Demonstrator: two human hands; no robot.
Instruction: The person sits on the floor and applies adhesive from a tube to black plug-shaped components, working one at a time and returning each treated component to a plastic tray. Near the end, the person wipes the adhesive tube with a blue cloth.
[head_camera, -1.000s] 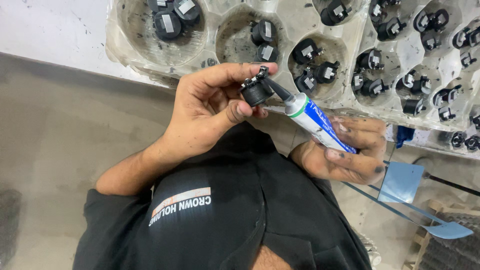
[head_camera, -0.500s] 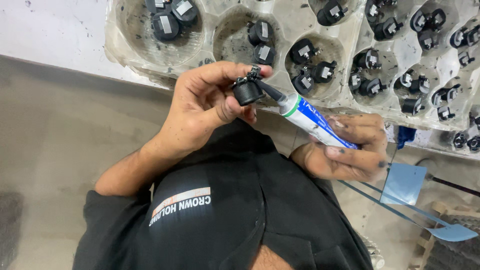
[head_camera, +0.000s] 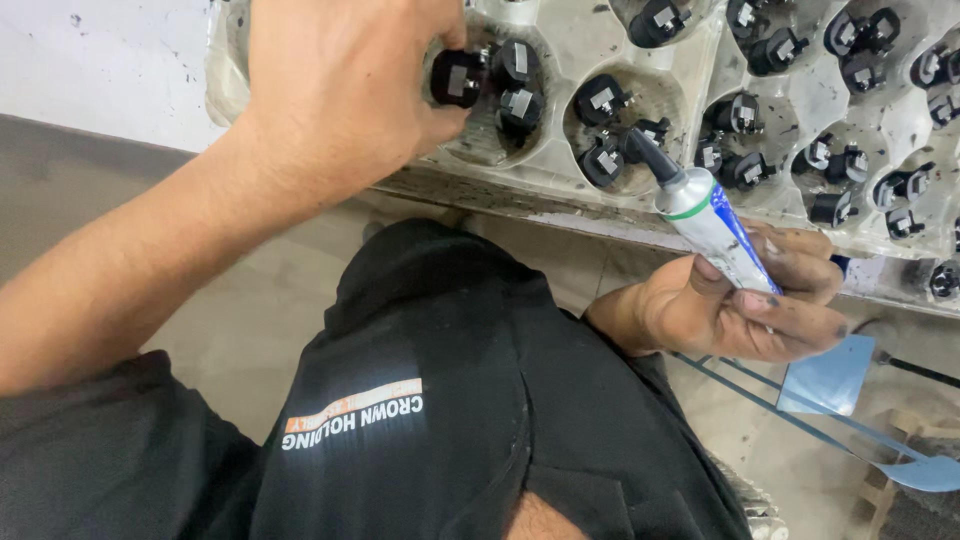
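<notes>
Grimy white moulded tray (head_camera: 560, 180) now fills the top of the view, where half a second ago both hands met above the lap. Left hand (head_camera: 340, 90) has reached up, fingers pinching a black round part (head_camera: 455, 78) at a tray pocket. Right hand (head_camera: 730, 300) stays low, fingers wrapped around a black-nozzled white-and-blue tube (head_camera: 705, 215).

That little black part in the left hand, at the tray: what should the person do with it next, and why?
Probably let go of it. The left hand holds the small black part right at a tray cup already holding two like it, while the right hand keeps the tube aside, its nozzle off the part.
</notes>
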